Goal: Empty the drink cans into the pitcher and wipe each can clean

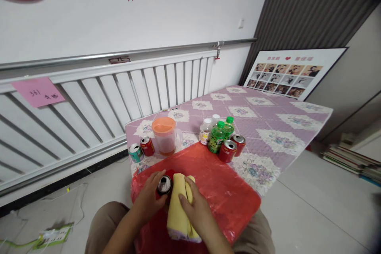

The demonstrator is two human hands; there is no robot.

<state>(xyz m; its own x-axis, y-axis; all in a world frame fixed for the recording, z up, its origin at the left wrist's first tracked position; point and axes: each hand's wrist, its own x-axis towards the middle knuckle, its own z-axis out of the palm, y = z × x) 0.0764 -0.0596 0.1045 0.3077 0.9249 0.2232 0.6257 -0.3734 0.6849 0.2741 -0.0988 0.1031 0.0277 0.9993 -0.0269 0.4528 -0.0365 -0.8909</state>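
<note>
My left hand (148, 198) is wrapped round a red drink can (164, 185) standing on a red plastic sheet (226, 190) at the near end of the table. A folded yellow cloth (178, 210) is pressed against the can's right side by my right hand (197, 211), whose fingers close over the cloth. The can's silver top faces up.
Farther back stand an orange-lidded pitcher (164, 135), a teal can (135, 152), a red can (147, 145), two red cans (232, 147), green bottles (220, 135) and a white bottle (205, 131) on a purple patterned cover (268, 119). A radiator lines the wall; a photo board (285, 75) leans at right.
</note>
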